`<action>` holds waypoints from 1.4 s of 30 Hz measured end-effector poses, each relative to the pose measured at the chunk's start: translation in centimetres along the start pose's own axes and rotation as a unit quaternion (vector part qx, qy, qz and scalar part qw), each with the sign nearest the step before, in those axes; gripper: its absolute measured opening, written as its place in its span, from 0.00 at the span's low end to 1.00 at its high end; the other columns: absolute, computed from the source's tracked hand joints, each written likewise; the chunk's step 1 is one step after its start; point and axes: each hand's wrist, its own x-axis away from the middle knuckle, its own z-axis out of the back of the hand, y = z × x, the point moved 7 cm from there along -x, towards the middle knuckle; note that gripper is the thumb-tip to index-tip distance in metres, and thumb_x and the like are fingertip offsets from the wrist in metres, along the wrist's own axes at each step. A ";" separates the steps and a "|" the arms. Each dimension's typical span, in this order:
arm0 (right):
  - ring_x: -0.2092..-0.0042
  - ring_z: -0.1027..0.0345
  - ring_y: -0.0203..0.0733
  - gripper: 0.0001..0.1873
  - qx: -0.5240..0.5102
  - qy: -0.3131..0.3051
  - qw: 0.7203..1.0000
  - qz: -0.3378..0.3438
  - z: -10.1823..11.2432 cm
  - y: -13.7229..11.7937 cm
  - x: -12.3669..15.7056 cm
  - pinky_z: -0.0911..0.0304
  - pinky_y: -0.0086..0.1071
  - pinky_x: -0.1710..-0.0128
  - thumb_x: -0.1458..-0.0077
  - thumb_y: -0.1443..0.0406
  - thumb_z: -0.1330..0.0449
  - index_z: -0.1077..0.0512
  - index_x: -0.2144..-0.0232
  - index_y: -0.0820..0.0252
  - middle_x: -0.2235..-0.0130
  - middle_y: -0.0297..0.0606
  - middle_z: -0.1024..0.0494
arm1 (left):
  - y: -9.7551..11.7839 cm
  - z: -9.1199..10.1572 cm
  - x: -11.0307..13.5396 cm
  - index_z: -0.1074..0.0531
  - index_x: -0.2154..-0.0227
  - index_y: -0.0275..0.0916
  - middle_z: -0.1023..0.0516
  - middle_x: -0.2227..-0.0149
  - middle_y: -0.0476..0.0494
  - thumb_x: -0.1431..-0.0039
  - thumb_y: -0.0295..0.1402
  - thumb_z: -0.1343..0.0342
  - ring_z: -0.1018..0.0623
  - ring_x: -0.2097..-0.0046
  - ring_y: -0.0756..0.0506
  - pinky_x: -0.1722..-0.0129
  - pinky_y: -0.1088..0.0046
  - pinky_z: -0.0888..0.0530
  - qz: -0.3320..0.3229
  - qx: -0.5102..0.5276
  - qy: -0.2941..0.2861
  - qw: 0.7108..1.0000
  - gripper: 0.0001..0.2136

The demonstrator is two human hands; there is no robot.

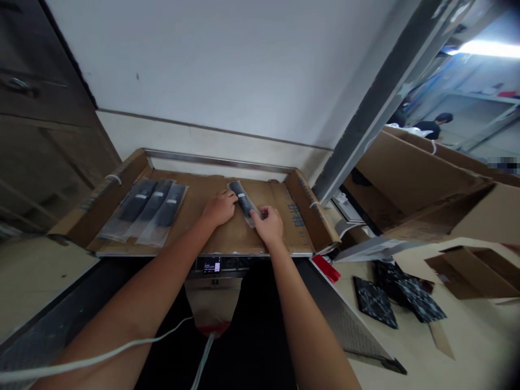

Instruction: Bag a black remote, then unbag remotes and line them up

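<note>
A clear plastic bag [242, 196] with a folded dark item and a small white label lies slanted on the cardboard-lined tray [203, 238]. My left hand [221, 207] is closed, its bent fingertips at the bag's left edge. On the lower right end of the same bag, my right hand [268, 223] grips with the thumb on top and the fingers curled beside it. Left of my hands, several similar bags [150, 208] lie side by side and overlap, each with a dark folded item and a white label.
Cardboard walls [311, 208] edge the tray's sides. A phone-like screen [212, 265] sits below its front edge. To the right stand a large open carton [422, 184] and a smaller carton [475, 271], with dark patterned packets [376, 300] on the floor. A white cable [122, 348] crosses my left forearm.
</note>
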 end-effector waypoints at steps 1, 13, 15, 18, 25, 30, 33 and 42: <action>0.59 0.29 0.44 0.18 -0.004 -0.001 1.000 -0.001 0.0 0.1 -0.1 0.38 0.33 0.58 0.47 0.50 0.39 0.27 0.62 0.57 0.61 0.39 0.23 | 0.1 0.0 0.0 0.24 0.58 0.42 0.25 0.52 0.40 0.42 0.24 0.53 0.30 0.47 0.39 0.43 0.59 0.35 -0.006 0.000 -0.001 1.000 0.15; 0.65 0.31 0.40 0.18 -0.030 -0.025 0.999 -0.029 -0.4 1.4 -2.2 0.43 0.30 0.65 0.44 0.50 0.42 0.22 0.66 0.55 0.66 0.36 0.22 | 1.7 -0.6 -0.7 0.26 0.55 0.39 0.25 0.54 0.37 0.38 0.24 0.56 0.29 0.49 0.37 0.50 0.56 0.35 -0.084 -0.140 -0.047 0.985 0.15; 0.64 0.32 0.40 0.17 -0.005 -0.030 1.000 0.003 -0.6 1.0 -2.3 0.43 0.30 0.64 0.43 0.51 0.43 0.20 0.65 0.55 0.66 0.37 0.22 | 1.8 -0.6 -0.8 0.26 0.56 0.39 0.25 0.54 0.37 0.38 0.24 0.56 0.29 0.50 0.37 0.52 0.57 0.34 -0.090 -0.153 -0.046 0.983 0.14; 0.64 0.32 0.40 0.17 0.023 -0.033 0.998 0.049 -0.8 0.4 -2.2 0.43 0.31 0.63 0.41 0.52 0.44 0.19 0.64 0.54 0.66 0.38 0.23 | 1.8 -0.5 -0.7 0.27 0.56 0.38 0.25 0.55 0.36 0.37 0.25 0.57 0.29 0.50 0.37 0.53 0.58 0.34 -0.079 -0.153 -0.033 0.985 0.14; 0.65 0.31 0.38 0.24 -0.076 -0.072 0.992 0.069 -1.2 0.5 -2.2 0.42 0.30 0.63 0.37 0.51 0.48 0.19 0.72 0.55 0.69 0.37 0.23 | 0.3 0.4 0.5 0.28 0.57 0.36 0.26 0.55 0.35 0.38 0.26 0.54 0.26 0.54 0.38 0.55 0.61 0.32 0.049 -0.128 0.024 0.990 0.11; 0.67 0.29 0.39 0.29 -0.175 -0.144 0.971 0.074 -2.2 0.8 -2.1 0.41 0.29 0.63 0.37 0.47 0.50 0.19 0.77 0.56 0.73 0.36 0.22 | -1.0 1.3 0.4 0.30 0.59 0.38 0.26 0.57 0.39 0.36 0.29 0.54 0.26 0.55 0.42 0.55 0.65 0.31 0.113 -0.016 0.095 0.989 0.09; 0.69 0.29 0.39 0.29 -0.192 -0.113 0.973 0.060 -2.0 1.1 -2.3 0.41 0.29 0.64 0.38 0.48 0.50 0.20 0.78 0.58 0.75 0.35 0.22 | -0.6 1.3 -0.9 0.31 0.58 0.38 0.27 0.55 0.38 0.37 0.34 0.49 0.27 0.52 0.41 0.52 0.65 0.31 0.149 0.036 0.128 0.980 0.09; 0.72 0.33 0.38 0.26 -0.194 -0.063 0.977 0.062 -1.1 1.3 -2.3 0.43 0.29 0.68 0.40 0.50 0.46 0.21 0.78 0.60 0.78 0.32 0.26 | 2.5 -2.1 -3.1 0.26 0.63 0.36 0.28 0.56 0.34 0.43 0.29 0.47 0.34 0.47 0.34 0.48 0.56 0.34 0.079 -0.044 0.004 0.996 0.07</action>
